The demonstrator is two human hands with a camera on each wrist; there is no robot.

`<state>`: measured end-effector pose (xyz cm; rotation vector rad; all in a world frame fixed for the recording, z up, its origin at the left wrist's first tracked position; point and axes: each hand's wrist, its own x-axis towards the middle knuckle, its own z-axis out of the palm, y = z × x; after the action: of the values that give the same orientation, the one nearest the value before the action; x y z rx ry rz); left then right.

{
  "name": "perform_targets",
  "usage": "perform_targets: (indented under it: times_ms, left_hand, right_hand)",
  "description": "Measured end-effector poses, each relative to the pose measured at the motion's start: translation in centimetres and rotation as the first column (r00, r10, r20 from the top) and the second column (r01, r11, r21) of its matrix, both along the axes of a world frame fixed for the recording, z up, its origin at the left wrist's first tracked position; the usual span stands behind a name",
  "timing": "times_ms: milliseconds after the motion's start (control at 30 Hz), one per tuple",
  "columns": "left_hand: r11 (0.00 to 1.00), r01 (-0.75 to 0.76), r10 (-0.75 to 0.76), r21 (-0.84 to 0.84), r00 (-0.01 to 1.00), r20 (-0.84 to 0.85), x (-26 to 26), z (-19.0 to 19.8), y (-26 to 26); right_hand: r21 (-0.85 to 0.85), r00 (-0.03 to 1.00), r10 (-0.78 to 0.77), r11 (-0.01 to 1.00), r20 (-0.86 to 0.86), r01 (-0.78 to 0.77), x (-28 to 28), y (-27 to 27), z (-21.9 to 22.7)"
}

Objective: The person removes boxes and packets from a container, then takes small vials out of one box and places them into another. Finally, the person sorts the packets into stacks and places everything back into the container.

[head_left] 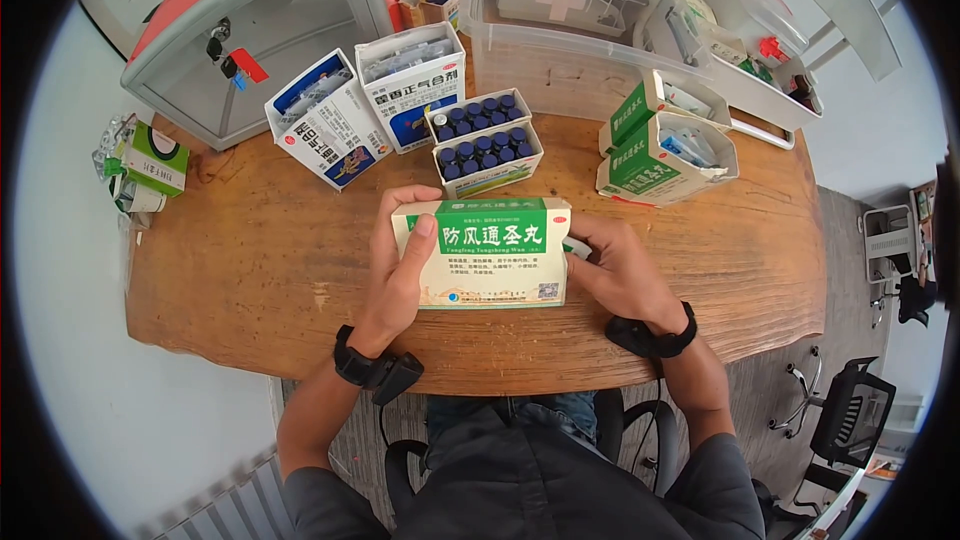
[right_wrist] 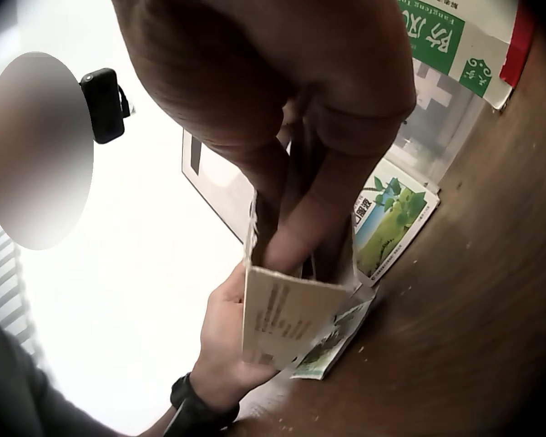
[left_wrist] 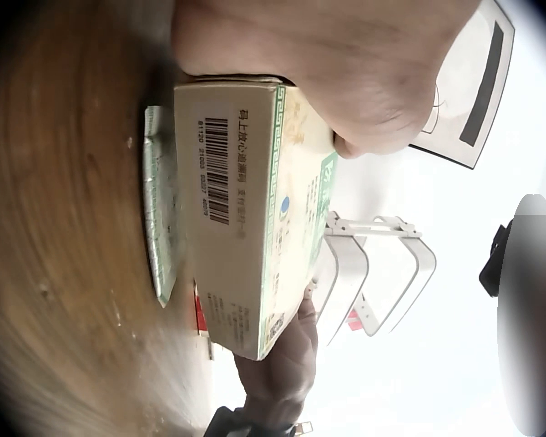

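Note:
A white-and-green medicine box (head_left: 495, 260) is held over the front middle of the table, its printed face towards the head camera. My left hand (head_left: 398, 270) grips its left end, thumb across the front and fingers behind. At the right end, my right hand (head_left: 625, 275) reaches in; the right wrist view shows its fingers inside the carton's open end (right_wrist: 296, 314). Their tips are hidden in the carton, and I cannot tell whether they pinch anything. Beside the box's lower side, a flat green-and-silver sachet (left_wrist: 159, 209) lies on the wood.
Behind the box stand two cartons of dark-capped vials (head_left: 490, 155) and two white-and-blue cartons (head_left: 415, 85). Two green-and-white boxes (head_left: 665, 155) are at right, before a clear plastic bin (head_left: 560, 65). A red-and-grey cabinet (head_left: 260, 40) and a small green box (head_left: 155, 160) occupy the left.

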<state>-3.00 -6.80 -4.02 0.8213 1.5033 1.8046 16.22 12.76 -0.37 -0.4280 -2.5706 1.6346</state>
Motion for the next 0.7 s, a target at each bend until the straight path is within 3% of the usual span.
perform_targets:
  times_ms: [67,167,267,367,500,600,667,700]
  left_hand:
    - [1.000,-0.006,0.005,0.013,1.000,0.016,0.1,-0.2,0.1]
    - [0.999,-0.022,0.022,0.031,0.999,0.031,0.0,-0.5,0.1]
    - [0.999,-0.016,0.016,0.030,1.000,0.009,-0.2,-0.6,0.0]
    - [1.000,0.004,-0.003,0.015,0.999,-0.041,0.0,-0.4,-0.2]
    - [1.000,0.018,-0.018,-0.009,0.997,-0.071,0.2,0.0,0.0]
    - [1.000,0.017,-0.017,0.011,0.999,-0.032,0.1,-0.2,0.1]
    - [1.000,0.013,-0.013,0.015,1.000,-0.012,0.1,-0.3,0.2]
    - [1.000,0.008,-0.008,0.018,1.000,0.007,0.2,-0.3,0.2]
  right_hand:
    - [-0.225,0.971,-0.145,0.969,-0.190,0.101,-0.3,-0.4,-1.1]
    - [-0.238,0.966,-0.095,0.971,-0.242,0.036,-0.5,-0.4,-1.3]
    - [-0.100,0.984,0.051,0.993,-0.173,-0.069,-0.1,0.2,-1.1]
    - [-0.101,0.993,0.104,0.989,-0.058,-0.109,0.3,0.7,-1.2]
    - [0.007,0.993,0.094,0.996,-0.078,-0.094,0.4,0.7,-1.1]
    - [0.090,0.992,0.063,0.995,-0.110,-0.053,0.2,0.2,-0.7]
    - [-0.124,0.984,-0.151,0.982,-0.091,0.139,-0.3,-0.5,-0.5]
    - [-0.125,0.984,-0.150,0.982,-0.091,0.138,-0.5,-0.8,-0.9]
